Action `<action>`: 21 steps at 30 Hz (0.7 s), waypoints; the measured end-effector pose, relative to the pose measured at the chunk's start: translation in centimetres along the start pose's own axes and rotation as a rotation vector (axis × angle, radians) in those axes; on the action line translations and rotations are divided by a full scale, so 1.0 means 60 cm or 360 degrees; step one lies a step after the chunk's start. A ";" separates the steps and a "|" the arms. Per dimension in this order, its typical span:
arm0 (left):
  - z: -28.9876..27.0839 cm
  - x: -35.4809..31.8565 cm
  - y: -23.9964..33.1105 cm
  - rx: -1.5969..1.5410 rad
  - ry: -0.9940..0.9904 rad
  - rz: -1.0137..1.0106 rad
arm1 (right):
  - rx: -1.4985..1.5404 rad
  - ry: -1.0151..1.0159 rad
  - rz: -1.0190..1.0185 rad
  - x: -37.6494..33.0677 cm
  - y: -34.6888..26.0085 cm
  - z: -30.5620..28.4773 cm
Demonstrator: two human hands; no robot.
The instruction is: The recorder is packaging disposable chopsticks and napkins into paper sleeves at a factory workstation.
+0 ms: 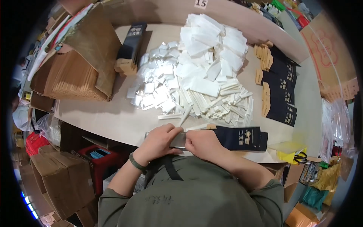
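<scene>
My left hand (160,142) and my right hand (206,143) are close together at the table's near edge. Between them lies a flat grey piece with a shiny edge (177,140). The left fingers press on its left end; the right hand, curled, grips its right end. Just beyond the left fingertips is a thin white strip (185,115); whether they touch it I cannot tell. Beside my right hand lie dark printed sleeves (240,138) with tan ends. Ahead are a pile of white paper-like strips (219,105), white napkins (206,36) and small clear-wrapped white packets (155,87).
At the left stands an open cardboard box (94,49) packed with tan pieces, next to a stack of dark sleeves (132,41). More dark sleeves (280,89) lie in rows on the right. A raised panel (257,22) closes the table's back. A yellow item (289,151) sits at the right corner.
</scene>
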State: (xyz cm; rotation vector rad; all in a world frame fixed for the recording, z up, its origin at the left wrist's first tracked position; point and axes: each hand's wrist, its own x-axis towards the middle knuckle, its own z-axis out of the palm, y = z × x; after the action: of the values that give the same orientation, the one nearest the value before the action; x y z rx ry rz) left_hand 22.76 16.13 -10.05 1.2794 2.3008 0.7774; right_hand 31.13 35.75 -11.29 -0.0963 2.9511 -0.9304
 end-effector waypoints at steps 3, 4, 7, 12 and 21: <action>-0.024 0.009 -0.033 0.0188 0.0499 0.0105 | -0.0026 0.0163 -0.0398 0.063 0.017 -0.028; -0.024 0.019 -0.055 0.0318 0.0672 -0.0091 | -0.0199 0.0214 -0.0567 0.086 0.034 -0.029; -0.051 0.071 -0.099 0.0385 0.0897 -0.0160 | -0.0413 0.0191 -0.0774 0.110 0.077 -0.006; -0.047 0.077 -0.116 0.0361 0.0724 -0.0194 | -0.0308 0.0292 -0.0748 0.092 0.074 -0.033; -0.018 -0.010 -0.052 0.0016 -0.0043 -0.0195 | -0.0573 0.0102 -0.0118 0.166 0.180 -0.113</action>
State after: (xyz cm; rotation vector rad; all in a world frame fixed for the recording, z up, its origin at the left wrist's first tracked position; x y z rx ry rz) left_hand 20.42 13.99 -11.19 1.1338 2.3393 0.7032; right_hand 20.31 47.74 -12.22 -0.1918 3.1590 -0.4038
